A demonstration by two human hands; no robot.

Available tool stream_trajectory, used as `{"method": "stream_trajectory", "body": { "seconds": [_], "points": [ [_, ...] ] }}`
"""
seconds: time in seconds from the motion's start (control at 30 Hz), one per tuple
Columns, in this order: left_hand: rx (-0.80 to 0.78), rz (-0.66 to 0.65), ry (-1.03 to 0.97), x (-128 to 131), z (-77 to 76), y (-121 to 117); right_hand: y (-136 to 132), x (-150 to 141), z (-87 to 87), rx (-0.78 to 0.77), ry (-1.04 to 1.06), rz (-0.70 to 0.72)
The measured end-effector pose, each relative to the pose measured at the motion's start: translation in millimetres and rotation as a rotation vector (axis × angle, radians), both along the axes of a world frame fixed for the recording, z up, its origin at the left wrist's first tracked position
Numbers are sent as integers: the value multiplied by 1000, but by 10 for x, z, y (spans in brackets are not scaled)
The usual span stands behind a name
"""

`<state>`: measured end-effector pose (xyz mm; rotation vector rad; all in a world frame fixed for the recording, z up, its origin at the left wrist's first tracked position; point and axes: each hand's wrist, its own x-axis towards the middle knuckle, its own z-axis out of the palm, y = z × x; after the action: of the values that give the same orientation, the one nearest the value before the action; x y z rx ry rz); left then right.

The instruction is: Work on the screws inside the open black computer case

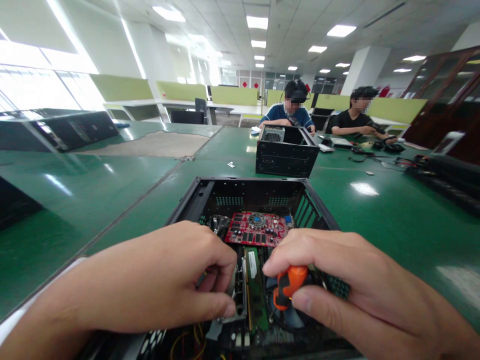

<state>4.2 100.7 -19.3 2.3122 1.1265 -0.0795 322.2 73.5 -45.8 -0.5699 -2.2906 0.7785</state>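
A black computer case [202,192] lies open in front of me. My right hand [337,270] grips the orange and black handle of a screwdriver [290,285] over the cooling fan [290,317]; the tool's shaft is hidden. On the case's left side, my left hand [180,280] has its fingers curled down by a metal bracket [239,295], and what they hold, if anything, is hidden. Between the hands runs a green memory stick [256,290] with a white label. Farther back inside lies a red graphics card [243,227] with a small round fan.
A second black case [285,157] stands beyond mine on the green table [150,175]. Two people [290,107] sit across from me, with cables and parts before the one at right. Another case [71,130] lies at left, dark equipment [446,175] at right.
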Motion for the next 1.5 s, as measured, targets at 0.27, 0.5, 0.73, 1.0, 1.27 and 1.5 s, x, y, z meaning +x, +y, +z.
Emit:
{"method": "stream_trajectory", "body": {
  "seconds": [0.27,0.5,0.73,1.0,1.27,1.5],
  "points": [
    [12,-14,-21,3,-7,5,-15,19,21,-1,-1,1],
    [18,-4,-6,5,9,-26,-11,15,-22,17,9,3],
    [19,-8,-8,-17,-1,-29,-32,-39,61,54,-38,-88],
    [34,3,6,11,28,-44,-27,-34,37,56,-36,-60],
    [31,-10,-9,-7,8,-31,18,-109,-19,214,79,-43],
    [40,2,2,20,30,-43,-65,-16,100,56,-123,-88]
  ]
}}
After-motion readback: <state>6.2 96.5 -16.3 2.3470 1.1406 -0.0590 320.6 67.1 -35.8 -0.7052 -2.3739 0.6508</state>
